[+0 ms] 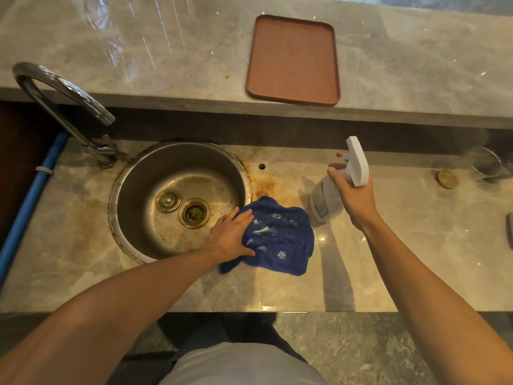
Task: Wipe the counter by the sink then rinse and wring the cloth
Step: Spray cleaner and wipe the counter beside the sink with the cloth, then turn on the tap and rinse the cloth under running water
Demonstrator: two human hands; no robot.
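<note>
A dark blue cloth [280, 237] with white marks lies crumpled on the marble counter [402, 245], right beside the round steel sink [138, 195]. My left hand [231, 236] rests flat on the cloth's left part, thumb curled at its near edge. My right hand [352, 197] grips the neck of a white spray bottle [326, 202], holding it tilted just above the counter to the right of the cloth, a finger at the trigger. Brown stains [266, 186] mark the counter between the sink rim and the cloth.
A chrome faucet [63, 104] arches over the sink's left. The sink holds a loose plug [168, 200] and a drain strainer [194, 213] with green debris. A brown tray [294, 59] lies on the raised ledge behind. A glass [487, 163] and a small round object [447, 178] sit far right.
</note>
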